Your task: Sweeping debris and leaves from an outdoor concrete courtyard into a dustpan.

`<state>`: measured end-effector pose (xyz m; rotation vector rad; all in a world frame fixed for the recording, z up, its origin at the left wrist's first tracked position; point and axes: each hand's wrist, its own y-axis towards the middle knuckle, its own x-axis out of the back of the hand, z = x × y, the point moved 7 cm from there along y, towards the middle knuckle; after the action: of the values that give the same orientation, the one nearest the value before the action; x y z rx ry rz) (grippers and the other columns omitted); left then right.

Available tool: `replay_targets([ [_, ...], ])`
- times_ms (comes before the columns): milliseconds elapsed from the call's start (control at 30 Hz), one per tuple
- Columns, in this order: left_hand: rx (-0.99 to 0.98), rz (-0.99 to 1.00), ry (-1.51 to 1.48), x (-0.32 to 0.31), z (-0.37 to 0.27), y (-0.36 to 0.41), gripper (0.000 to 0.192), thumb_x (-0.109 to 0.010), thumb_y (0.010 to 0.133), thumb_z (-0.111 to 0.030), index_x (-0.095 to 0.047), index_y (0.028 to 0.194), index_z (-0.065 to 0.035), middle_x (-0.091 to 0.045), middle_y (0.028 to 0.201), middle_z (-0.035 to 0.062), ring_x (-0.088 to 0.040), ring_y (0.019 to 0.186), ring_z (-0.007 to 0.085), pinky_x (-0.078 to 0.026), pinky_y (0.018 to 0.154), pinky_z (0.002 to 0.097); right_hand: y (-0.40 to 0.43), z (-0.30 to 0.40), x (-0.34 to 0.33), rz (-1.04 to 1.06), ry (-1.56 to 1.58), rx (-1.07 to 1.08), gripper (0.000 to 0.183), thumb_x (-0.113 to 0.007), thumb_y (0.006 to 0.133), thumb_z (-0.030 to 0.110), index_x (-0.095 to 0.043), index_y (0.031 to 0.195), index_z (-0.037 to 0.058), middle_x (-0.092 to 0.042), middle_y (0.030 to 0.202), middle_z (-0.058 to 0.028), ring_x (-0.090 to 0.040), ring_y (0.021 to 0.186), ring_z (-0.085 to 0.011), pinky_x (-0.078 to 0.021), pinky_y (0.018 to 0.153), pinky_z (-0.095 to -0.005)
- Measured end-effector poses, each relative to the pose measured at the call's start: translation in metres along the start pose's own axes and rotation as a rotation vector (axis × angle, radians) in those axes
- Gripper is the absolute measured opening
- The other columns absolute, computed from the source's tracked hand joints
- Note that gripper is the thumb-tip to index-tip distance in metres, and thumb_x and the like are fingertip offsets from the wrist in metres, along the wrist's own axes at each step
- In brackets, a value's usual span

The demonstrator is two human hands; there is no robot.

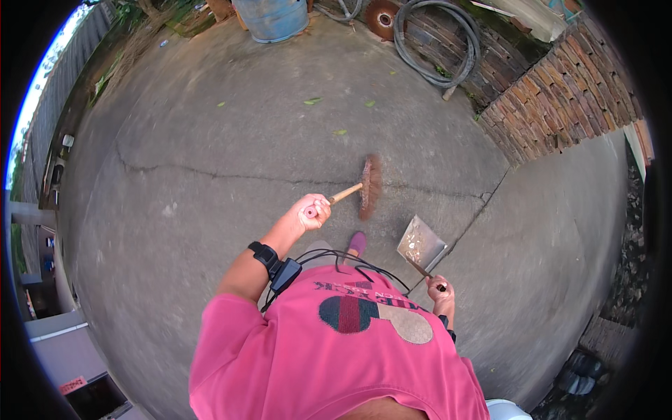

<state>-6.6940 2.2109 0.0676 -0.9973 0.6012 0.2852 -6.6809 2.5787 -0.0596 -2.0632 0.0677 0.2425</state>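
In my left hand (pixel 315 211) is the upper end of a wooden-handled broom (pixel 370 187). Its reddish-brown bristle head is blurred and lies over a crack in the concrete, ahead of my purple shoe (pixel 357 243). My right hand (pixel 440 290) grips the handle of a metal dustpan (pixel 426 242), its pan out in front to the right. Small pale scraps and debris (pixel 413 244) sit in the pan. The broom head and the dustpan are apart. Black cables (pixel 336 254) cross the front of my pink shirt.
Green leaves (pixel 313 101) are scattered on the concrete floor (pixel 252 142). Ahead stands a blue barrel (pixel 278 21). A coiled hose (pixel 467 47) and a rusty disc (pixel 382 20) lean by the stacked bricks (pixel 562 94) at the right. A long crack crosses the floor.
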Motion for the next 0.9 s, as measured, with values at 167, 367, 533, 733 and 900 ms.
replay_targets([
  [167,-0.285,-0.135,0.374,-0.014,-0.013,0.002,0.017,-0.038,0.071,-0.003,-0.038,0.054,-0.0071,-0.036,0.043,-0.0021,-0.036,0.034,0.0069,-0.031,0.031,0.0194,0.007,-0.001,-0.027,-0.042,-0.072,-0.003,0.033,-0.032,0.076,0.002,-0.017,0.104,-0.0061,-0.032,0.044,0.0023,-0.034,0.029,-0.0087,-0.0318,0.025,-0.0168],
  [367,-0.365,-0.158,0.544,-0.037,-0.012,-0.014,0.015,-0.039,0.070,-0.002,-0.037,0.055,-0.0067,-0.035,0.044,-0.0026,-0.035,0.035,0.0056,-0.031,0.031,0.0198,0.019,-0.006,-0.059,-0.066,-0.070,-0.035,0.038,-0.035,0.075,0.003,-0.017,0.109,-0.0023,-0.034,0.046,0.0012,-0.034,0.032,-0.0084,-0.0331,0.026,-0.0169],
  [533,-0.022,0.003,0.338,-0.059,-0.002,-0.031,0.016,-0.040,0.071,-0.004,-0.035,0.056,-0.0077,-0.036,0.048,-0.0035,-0.037,0.036,0.0032,-0.032,0.031,0.0170,0.033,-0.012,-0.085,-0.103,-0.034,-0.039,0.040,-0.035,0.075,0.003,-0.017,0.111,-0.0024,-0.035,0.047,0.0006,-0.034,0.032,-0.0083,-0.0331,0.025,-0.0169],
  [733,0.237,0.040,0.067,-0.083,-0.028,-0.013,0.016,-0.039,0.071,-0.004,-0.035,0.056,-0.0065,-0.037,0.049,-0.0028,-0.039,0.036,0.0033,-0.035,0.030,0.0156,0.039,-0.043,-0.119,-0.115,-0.065,-0.031,0.043,-0.033,0.076,0.003,-0.014,0.114,-0.0017,-0.033,0.047,0.0001,-0.034,0.032,-0.0078,-0.0308,0.024,-0.0159],
  [900,0.254,0.049,-0.041,-0.102,-0.085,0.002,0.016,-0.038,0.072,-0.005,-0.035,0.057,-0.0020,-0.037,0.048,0.0008,-0.042,0.037,0.0062,-0.038,0.030,0.0163,0.036,-0.072,-0.155,-0.154,-0.012,-0.023,0.039,-0.033,0.075,0.001,-0.017,0.111,-0.0019,-0.032,0.045,0.0016,-0.033,0.032,-0.0068,-0.0319,0.025,-0.0168],
])
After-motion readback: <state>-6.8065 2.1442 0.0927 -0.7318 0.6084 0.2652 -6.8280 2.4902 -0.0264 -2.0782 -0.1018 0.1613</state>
